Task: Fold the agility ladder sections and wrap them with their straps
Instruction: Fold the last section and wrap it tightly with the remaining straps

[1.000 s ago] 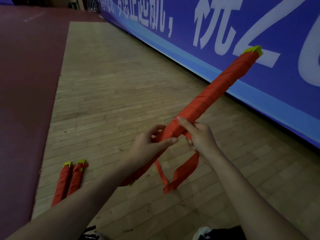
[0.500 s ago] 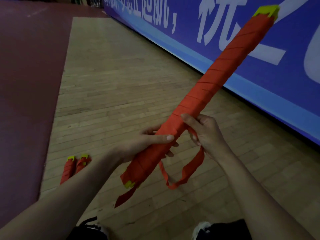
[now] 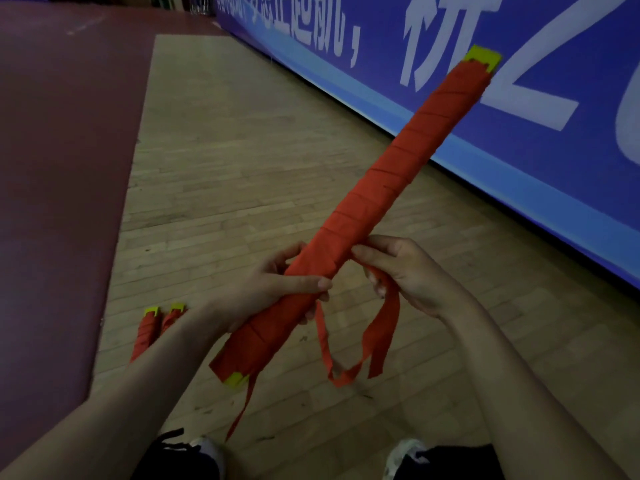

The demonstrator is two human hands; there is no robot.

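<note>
A folded agility ladder bundle (image 3: 388,188), orange-red with yellow rung ends, slants from lower left up to the upper right, spirally wound with its strap. My left hand (image 3: 270,289) grips the bundle near its lower third, thumb across the top. My right hand (image 3: 405,271) pinches the loose strap (image 3: 381,327) just beside the bundle. The strap hangs down in a loop below my right hand. A thin strap tail (image 3: 242,410) dangles from the bundle's lower yellow end.
Two wrapped ladder bundles (image 3: 152,327) lie side by side on the wooden floor (image 3: 242,168) at the lower left. A dark red floor area (image 3: 62,168) lies to the left. A blue banner wall (image 3: 450,46) runs along the right. My shoes (image 3: 204,455) show at the bottom.
The bundle has slid up and forward through my left hand, baring its lower yellow end. My right hand stays at the strap beside the bundle, and the loop hangs lower.
</note>
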